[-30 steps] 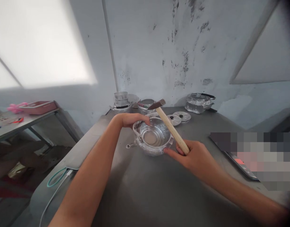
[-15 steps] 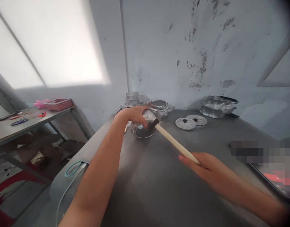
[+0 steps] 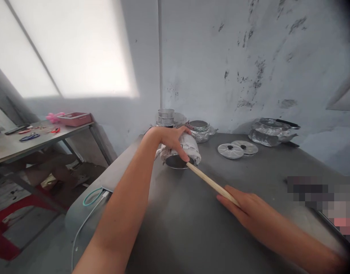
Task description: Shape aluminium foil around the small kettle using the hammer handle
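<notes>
Near the middle of the frame, a metal pot [image 3: 192,143] in crinkled, pale wrapping lies tipped on a dark grey bench [image 3: 177,232], its dark, round mouth facing the viewer. The person's left hand [image 3: 174,140] is spread over it, partly open and curved to the pot's side: the thumb comes down towards the rim while the fingers reach across the top. That grip probably keeps the round body from rolling.

The right hand [image 3: 234,199], right of centre, is closed around the lower end of a hammer [image 3: 210,182]. Its pale wooden handle slants up and left to the pot's mouth, ending at the left thumb; the head is out of sight, so whether it touches the metal cannot be told. Holding the handle's far end likely gives reach and keeps the knuckles clear of the rim.

The left forearm climbs from the bottom edge, left of centre, and bends at the wrist over the pot. The right forearm slants in from the lower right corner, low over the bench.

Two round lids [image 3: 225,153] with black knobs lie flat and overlapping right of the pot, perhaps set there to stay within reach. Another wrapped pot [image 3: 201,136] stands just behind.
</notes>
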The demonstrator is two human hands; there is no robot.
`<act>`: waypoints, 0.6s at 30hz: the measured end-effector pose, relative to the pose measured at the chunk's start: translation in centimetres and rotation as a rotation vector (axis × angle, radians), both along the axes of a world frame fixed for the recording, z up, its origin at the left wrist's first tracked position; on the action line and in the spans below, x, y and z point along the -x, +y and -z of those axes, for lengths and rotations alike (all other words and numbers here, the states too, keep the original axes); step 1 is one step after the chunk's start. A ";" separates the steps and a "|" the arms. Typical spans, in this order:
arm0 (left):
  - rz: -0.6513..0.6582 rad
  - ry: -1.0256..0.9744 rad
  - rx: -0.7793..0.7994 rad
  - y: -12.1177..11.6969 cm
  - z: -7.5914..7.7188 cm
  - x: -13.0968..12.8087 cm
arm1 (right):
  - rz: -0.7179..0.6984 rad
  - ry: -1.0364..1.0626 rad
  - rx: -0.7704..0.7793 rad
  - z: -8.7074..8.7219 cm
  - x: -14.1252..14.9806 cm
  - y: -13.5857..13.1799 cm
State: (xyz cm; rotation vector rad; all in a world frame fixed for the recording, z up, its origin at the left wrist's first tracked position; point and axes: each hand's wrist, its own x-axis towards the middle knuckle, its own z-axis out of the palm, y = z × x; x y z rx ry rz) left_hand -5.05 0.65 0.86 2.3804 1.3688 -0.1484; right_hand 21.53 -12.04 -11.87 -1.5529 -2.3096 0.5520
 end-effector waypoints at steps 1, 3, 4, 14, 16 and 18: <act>-0.006 -0.004 -0.003 -0.1 0.0 -0.2 | 0.005 -0.003 -0.003 0.0 0.3 -0.1; -0.017 -0.008 -0.007 -0.3 0.0 -0.5 | 0.012 -0.013 0.005 0.0 0.8 -0.2; -0.020 -0.010 -0.013 -0.3 0.0 -0.6 | 0.014 -0.015 0.014 0.1 1.1 -0.1; -0.043 0.081 -0.010 -0.5 -0.5 -0.2 | -0.015 0.049 0.207 -0.1 3.4 0.7; -0.062 0.092 -0.009 -0.4 -0.4 -0.4 | -0.033 0.068 0.213 -0.2 4.1 0.7; -0.080 0.106 -0.020 -0.2 0.0 -0.8 | -0.040 0.080 0.210 0.0 4.6 0.8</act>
